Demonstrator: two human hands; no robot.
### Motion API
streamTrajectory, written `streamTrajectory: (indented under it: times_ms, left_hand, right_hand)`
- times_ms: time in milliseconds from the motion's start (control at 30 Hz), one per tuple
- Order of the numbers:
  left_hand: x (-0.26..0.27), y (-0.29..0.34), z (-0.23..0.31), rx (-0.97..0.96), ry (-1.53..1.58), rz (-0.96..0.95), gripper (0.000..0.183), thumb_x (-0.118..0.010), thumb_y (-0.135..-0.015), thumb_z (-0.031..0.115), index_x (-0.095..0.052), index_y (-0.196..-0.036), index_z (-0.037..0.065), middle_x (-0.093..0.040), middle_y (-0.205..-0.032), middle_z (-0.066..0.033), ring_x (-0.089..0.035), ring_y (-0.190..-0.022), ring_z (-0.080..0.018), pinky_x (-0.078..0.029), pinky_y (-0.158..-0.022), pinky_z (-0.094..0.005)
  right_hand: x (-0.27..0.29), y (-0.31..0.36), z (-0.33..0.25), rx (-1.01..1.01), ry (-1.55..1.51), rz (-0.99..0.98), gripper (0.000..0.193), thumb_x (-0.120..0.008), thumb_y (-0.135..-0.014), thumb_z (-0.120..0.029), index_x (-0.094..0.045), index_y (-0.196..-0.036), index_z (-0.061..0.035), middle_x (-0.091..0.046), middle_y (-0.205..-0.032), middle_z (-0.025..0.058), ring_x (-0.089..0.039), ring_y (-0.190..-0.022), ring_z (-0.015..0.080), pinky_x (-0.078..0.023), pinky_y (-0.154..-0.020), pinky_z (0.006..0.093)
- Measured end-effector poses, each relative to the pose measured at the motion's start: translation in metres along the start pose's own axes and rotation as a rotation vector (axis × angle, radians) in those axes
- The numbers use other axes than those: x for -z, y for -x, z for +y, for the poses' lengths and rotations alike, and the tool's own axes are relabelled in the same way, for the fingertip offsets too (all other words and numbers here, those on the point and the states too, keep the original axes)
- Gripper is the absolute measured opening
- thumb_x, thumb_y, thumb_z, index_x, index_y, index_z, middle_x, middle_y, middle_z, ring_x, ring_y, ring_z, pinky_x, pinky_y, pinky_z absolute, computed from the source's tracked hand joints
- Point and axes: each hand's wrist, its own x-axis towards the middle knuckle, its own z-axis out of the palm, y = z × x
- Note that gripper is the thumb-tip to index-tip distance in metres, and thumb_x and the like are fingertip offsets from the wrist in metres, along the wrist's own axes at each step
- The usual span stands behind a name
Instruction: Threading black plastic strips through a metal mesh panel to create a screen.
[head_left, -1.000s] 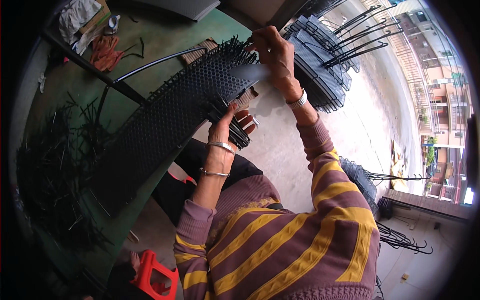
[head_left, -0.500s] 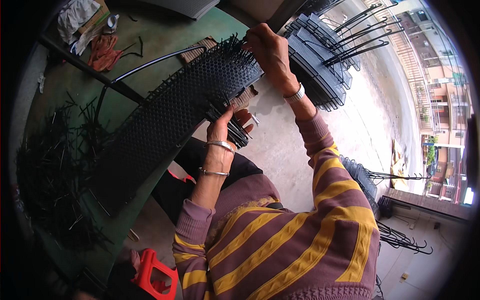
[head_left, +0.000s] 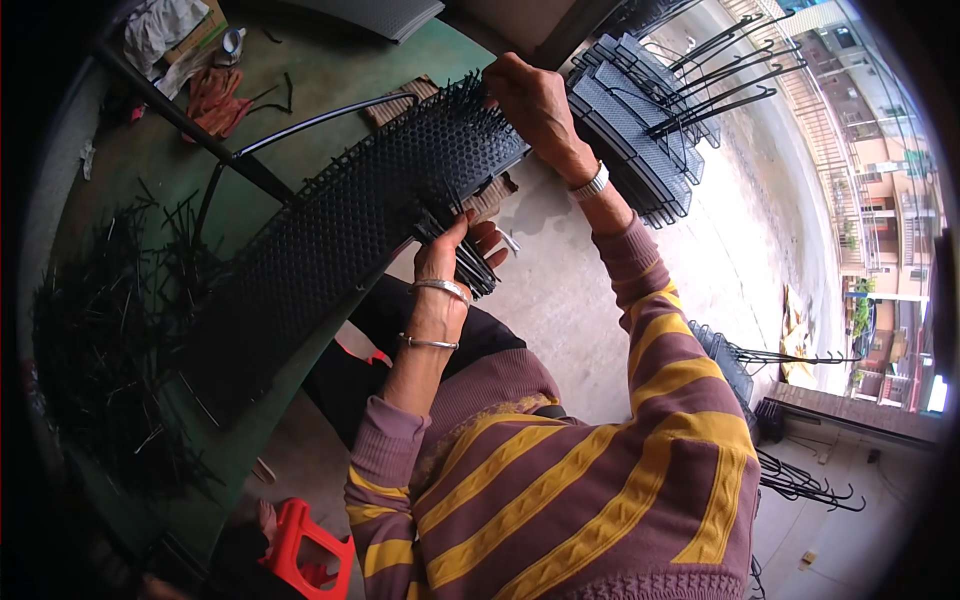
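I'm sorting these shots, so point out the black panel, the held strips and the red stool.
Black panel (head_left: 320, 230), head view: its perforated face.
Held strips (head_left: 475, 272), head view: toward their lower ends.
Red stool (head_left: 289, 533), head view: its side.

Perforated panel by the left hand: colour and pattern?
Black panel, honeycomb-like pattern of small holes; shows best in the head view.
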Motion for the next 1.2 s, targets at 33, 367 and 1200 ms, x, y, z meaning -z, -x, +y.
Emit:
streamTrajectory:
  times_ms: [33, 367, 1200]
  left_hand:
    - [-0.002, 0.002, 0.000, 0.002, -0.001, 0.034, 0.008, -0.062, -0.093, 0.017, -0.066, -0.092, 0.010, -0.068, -0.087, -0.0068, -0.064, -0.075, -0.0194, -0.056, -0.083, -0.0486]
    - [-0.002, 0.005, 0.000, -0.029, -0.031, 0.006, 0.011, -0.062, -0.094, 0.020, -0.064, -0.094, 0.009, -0.060, -0.075, -0.0048, -0.055, -0.060, -0.0139, -0.054, -0.064, -0.0370]
    - [0.003, 0.004, -0.001, -0.057, -0.094, -0.019, 0.018, -0.064, -0.093, 0.023, -0.065, -0.091, 0.005, -0.064, -0.076, -0.0073, -0.059, -0.059, -0.0163, -0.051, -0.051, -0.0317]
  right_hand:
    - [-0.002, -0.002, 0.002, 0.082, 0.098, 0.027, 0.009, -0.057, -0.092, -0.009, -0.062, -0.092, -0.0014, -0.066, -0.069, 0.0085, -0.068, -0.065, 0.0145, -0.050, -0.057, 0.0268]
    - [-0.002, -0.014, 0.004, 0.183, 0.011, -0.037, 0.007, -0.059, -0.088, -0.011, -0.063, -0.086, -0.0059, -0.064, -0.070, 0.0108, -0.063, -0.064, 0.0322, -0.050, -0.058, 0.0376]
    - [-0.016, 0.004, -0.001, 0.177, 0.413, 0.152, 0.006, -0.064, -0.086, -0.014, -0.068, -0.088, -0.0112, -0.061, -0.078, 0.0097, -0.061, -0.073, 0.0282, -0.048, -0.063, 0.0366]
